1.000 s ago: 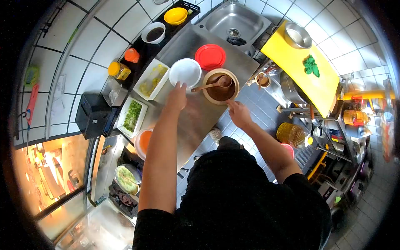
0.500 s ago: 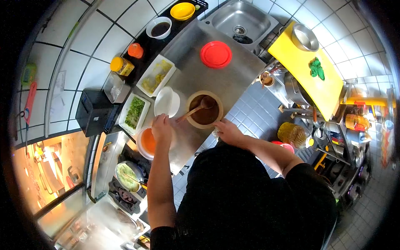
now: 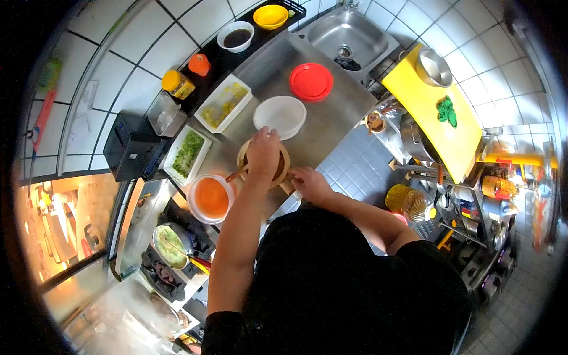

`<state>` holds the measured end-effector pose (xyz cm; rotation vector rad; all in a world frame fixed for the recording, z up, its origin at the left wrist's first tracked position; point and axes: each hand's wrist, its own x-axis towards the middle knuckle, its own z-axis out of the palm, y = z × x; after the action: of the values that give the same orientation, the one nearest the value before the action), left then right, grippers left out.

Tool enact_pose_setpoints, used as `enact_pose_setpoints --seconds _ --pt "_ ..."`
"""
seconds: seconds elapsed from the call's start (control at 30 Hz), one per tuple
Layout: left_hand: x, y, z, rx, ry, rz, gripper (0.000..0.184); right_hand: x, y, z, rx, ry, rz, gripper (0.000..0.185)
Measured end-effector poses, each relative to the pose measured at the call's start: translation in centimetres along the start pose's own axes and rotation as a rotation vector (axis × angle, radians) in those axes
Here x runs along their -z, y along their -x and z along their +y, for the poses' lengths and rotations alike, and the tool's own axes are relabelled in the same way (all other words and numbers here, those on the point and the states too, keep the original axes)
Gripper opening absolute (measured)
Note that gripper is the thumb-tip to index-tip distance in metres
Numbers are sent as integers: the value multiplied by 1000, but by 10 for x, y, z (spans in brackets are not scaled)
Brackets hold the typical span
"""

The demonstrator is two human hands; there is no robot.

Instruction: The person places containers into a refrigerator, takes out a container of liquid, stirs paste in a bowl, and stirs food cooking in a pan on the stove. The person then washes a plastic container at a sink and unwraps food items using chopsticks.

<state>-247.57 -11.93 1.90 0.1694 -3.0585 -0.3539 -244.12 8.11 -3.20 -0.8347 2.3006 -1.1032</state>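
Observation:
My left hand (image 3: 264,152) reaches over the bowl of brown sauce (image 3: 284,162) and has its fingers at the near rim of a white bowl (image 3: 280,115). The white bowl stands just beyond the sauce bowl on the steel counter. My right hand (image 3: 311,186) is closed at the right rim of the sauce bowl. A wooden spoon (image 3: 236,173) leans in the sauce, its handle sticking out to the left; my left hand and forearm hide its head. Left of the sauce bowl is a white tub of orange liquid (image 3: 209,197).
White trays of chopped greens (image 3: 188,155) and yellow pieces (image 3: 223,106) line the counter's left side. A red lid (image 3: 311,82) lies near the sink (image 3: 349,35). At right are a yellow board (image 3: 408,77) and an oil jug (image 3: 408,201). A pan (image 3: 171,245) sits on the stove at lower left.
The white bowl has moved from left of the sauce bowl to behind it, along with my left hand. The sauce bowl has shifted left with my right hand at its rim.

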Motion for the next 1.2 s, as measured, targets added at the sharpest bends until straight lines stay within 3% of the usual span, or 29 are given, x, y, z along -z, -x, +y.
enact_pose_setpoints --seconds 0.1,0.13,0.23,0.27,0.3,0.33,0.4,0.43,0.6,0.7,0.8,0.9,1.0,1.1,1.2 --pt "-1 -4 26 -8 -100 -139 28 17 1 9 -210 -187 172 43" --pt "-26 0 21 -56 -58 -23 34 23 4 11 -304 -275 225 43" --pt "-11 15 27 -108 -60 55 37 55 7 10 -346 -265 333 42" --pt "-13 22 21 -105 -14 133 35 39 6 52 -334 -155 372 42" --pt "-7 30 14 -84 -36 111 34 31 6 72 -353 -294 464 43" --pt "2 39 6 -57 -63 89 34 48 8 65 -414 -245 406 41" --pt "3 55 -20 -6 -143 86 28 43 10 82 -258 -234 571 42" --pt "3 62 -32 -17 -156 53 26 46 9 86 -336 -160 533 42" --pt "-1 74 -66 -70 -147 -102 19 57 -3 54 -216 -94 421 43" --pt "-16 65 -80 40 -249 -294 24 50 -19 43 -141 64 352 40" --pt "-18 61 -79 -66 -320 -35 20 53 -37 37 -95 271 216 42" --pt "-16 63 -61 -128 -313 125 25 42 -63 82 -51 308 300 44" --pt "-7 74 -30 -106 -102 3 35 50 -73 90 -145 348 361 39" --pt "-3 88 -6 4 15 -362 42 71 -72 55 -248 345 357 38" --pt "-14 95 8 63 86 -453 39 63 -69 48 -119 386 348 42"
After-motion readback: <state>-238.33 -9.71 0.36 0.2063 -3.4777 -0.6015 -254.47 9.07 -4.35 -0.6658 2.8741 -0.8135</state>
